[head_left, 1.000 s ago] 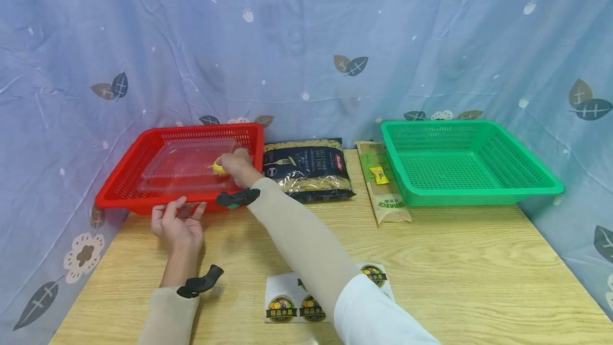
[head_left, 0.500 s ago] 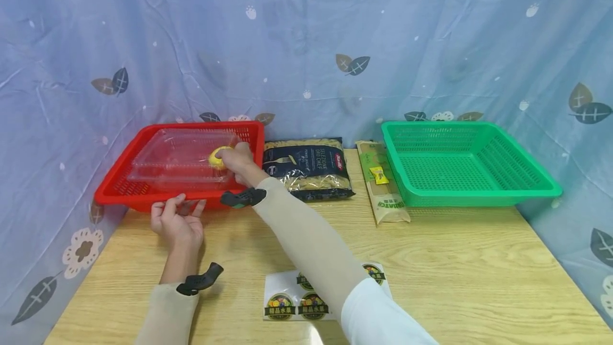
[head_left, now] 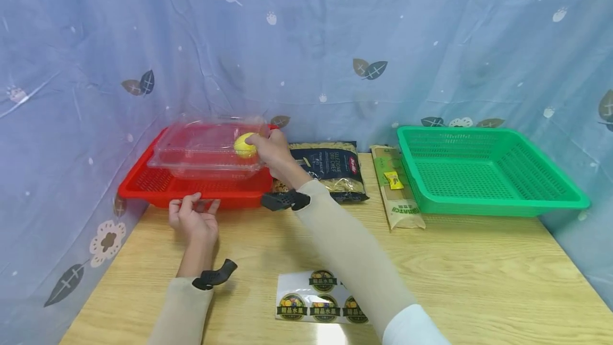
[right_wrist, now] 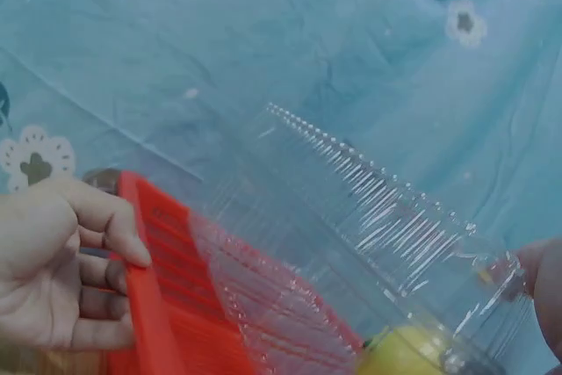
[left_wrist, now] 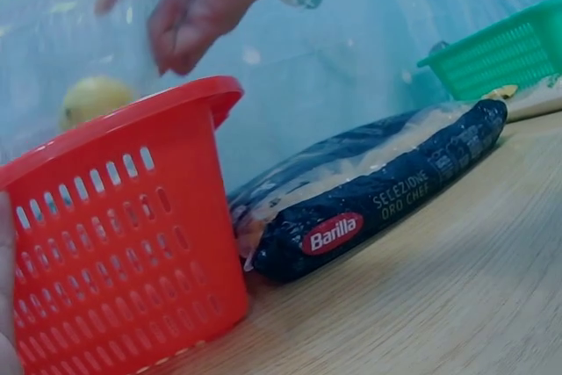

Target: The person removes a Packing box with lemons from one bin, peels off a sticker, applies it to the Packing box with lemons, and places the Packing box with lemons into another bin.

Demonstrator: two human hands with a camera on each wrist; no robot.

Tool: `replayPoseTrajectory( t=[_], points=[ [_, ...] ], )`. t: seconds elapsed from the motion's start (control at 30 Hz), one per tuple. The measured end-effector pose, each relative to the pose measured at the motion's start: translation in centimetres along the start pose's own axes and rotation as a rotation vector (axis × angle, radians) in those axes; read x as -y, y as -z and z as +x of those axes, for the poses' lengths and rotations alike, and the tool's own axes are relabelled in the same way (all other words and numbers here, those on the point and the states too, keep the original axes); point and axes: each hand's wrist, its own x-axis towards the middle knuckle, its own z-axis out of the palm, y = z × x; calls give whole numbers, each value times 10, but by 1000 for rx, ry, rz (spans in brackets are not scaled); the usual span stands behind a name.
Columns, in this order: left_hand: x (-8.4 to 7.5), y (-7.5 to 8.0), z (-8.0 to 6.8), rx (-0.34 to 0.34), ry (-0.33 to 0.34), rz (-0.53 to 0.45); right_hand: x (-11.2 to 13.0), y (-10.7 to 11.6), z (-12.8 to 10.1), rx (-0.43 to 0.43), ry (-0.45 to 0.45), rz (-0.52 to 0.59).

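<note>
The right hand is gripping the right end of a clear box, its thumb lying over the plastic beside a yellow fruit. The fruit is showing through the plastic at that same end. The box is hanging over the red basket, its far edge rising above the basket's back rim — whether its underside is touching the basket, I cannot tell. The left hand is holding the basket's front rim, palm up, fingers curling under it.

Farther out, a Barilla bag is lying just beside the red basket, the right hand and wrist partly covering it. A long packet is lying to the bag's right, a small yellow sachet resting on it, and the green basket is standing beside the packet. Nearer the person, a sticker sheet is lying on the table — the right forearm is hiding part of it. A blue curtain is hanging behind everything.
</note>
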Motion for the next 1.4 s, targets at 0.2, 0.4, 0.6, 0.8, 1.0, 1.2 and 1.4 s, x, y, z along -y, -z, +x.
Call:
replayPoseTrajectory(
  t=[0.2,0.4,0.6,0.8,1.0,1.2,1.4],
  points=[
    [3,2,0,-8,14,7,8,22,-17,16,27,-16],
    [3,0,1,-10,7,23,16,44,-30,22,44,14],
    [0,-4,1,-7,17,25,13,64,-41,1,49,45],
    [1,-5,0,-27,35,48,7,84,-55,-35,57,27],
    [3,-2,0,-27,21,44,4,104,-71,-68,83,-21],
    [3,-3,-2,-18,22,27,4,123,-88,-72,79,5],
    [3,-5,-3,-11,18,26,3,140,-103,-84,83,19]
  ],
)
